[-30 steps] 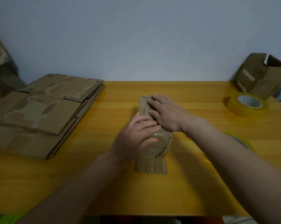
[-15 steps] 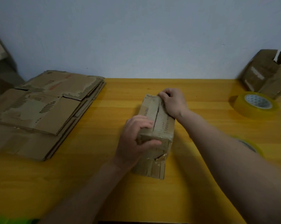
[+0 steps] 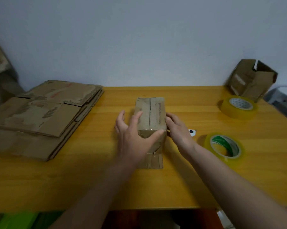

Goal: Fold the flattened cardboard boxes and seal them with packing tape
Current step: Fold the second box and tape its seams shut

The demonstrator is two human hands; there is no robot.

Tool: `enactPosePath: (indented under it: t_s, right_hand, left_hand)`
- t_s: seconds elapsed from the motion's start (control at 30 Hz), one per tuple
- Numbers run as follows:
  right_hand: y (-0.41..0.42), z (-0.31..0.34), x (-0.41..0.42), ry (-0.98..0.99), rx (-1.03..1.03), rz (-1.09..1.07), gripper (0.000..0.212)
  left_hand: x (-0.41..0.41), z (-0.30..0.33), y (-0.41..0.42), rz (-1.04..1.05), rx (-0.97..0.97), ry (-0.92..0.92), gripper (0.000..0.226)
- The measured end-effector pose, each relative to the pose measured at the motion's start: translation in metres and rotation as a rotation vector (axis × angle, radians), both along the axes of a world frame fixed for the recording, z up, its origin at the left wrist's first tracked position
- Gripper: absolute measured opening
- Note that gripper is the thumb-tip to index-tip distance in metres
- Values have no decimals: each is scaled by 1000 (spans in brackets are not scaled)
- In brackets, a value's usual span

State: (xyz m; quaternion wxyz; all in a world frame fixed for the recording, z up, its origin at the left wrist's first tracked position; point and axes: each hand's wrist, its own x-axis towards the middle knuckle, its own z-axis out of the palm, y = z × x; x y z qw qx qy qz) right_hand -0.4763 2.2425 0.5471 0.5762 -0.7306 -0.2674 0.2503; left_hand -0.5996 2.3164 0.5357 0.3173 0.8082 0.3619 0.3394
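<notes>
Folded box point(image 3: 150, 116) sits upright in the middle of the yellow table point(image 3: 90, 187), long side running away from the camera, top flaps meeting along a centre seam that looks untaped. Left hand point(image 3: 132, 139) is spread wide over the near left corner, fingers straight, thumb reaching across the near end face; nothing is curled round anything. Right hand point(image 3: 177, 129) lies flat against the right wall, fingers extended, pressing rather than gripping. So both hands are open, bracketing the box between them.

This cardboard looks worn, creased and thin, so expect it to be light, a bit floppy, and ready to spring open at the flaps. Best hold is on the two long side walls near the corners, where the folds give stiffness; squeezing mid-panel would likely buckle it. A loose flap pokes out at the near bottom end.

Tape is close: one roll point(image 3: 224, 147) just right of the right forearm, a second roll point(image 3: 238, 106) further back. The flat stack point(image 3: 40, 116) waits at the left, and another made-up box point(image 3: 251, 78) stands at the far right corner
</notes>
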Motion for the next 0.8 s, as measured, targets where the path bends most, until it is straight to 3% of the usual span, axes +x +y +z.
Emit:
enactPosePath:
  t_s: [0.13, 0.23, 0.3, 0.43, 0.5, 0.57, 0.63, 0.8]
  right_hand:
    - [-7, -3, -7, 7, -33, 0, 36]
    - [-13, -6, -7, -37, -85, 37, 40]
    - [-19, -11, -4, -75, -136, 53, 38]
    - [-29, -21, 3, -76, -241, 40, 33]
    - [-32, -21, 2, -40, -279, 42, 43]
    - [-33, -14, 2, -19, -267, 6, 52]
    - [-34, -2, 0, 42, -180, -24, 47]
    - [-32, 22, -6, 178, 0, 38, 36]
  left_hand:
    - [22, 14, -15, 119, 3, 194, 109]
    - [32, 13, -14, 185, 40, 345, 110]
    - [31, 10, -13, 207, 80, 327, 109]
    - [23, 10, -11, 228, -13, 149, 112]
    - [17, 16, -3, 222, -277, -73, 108]
    - [9, 23, 7, 159, -616, -414, 100]
    - [1, 28, 15, 107, -831, -634, 90]
    - [-5, 19, 20, -57, -1087, -676, 30]
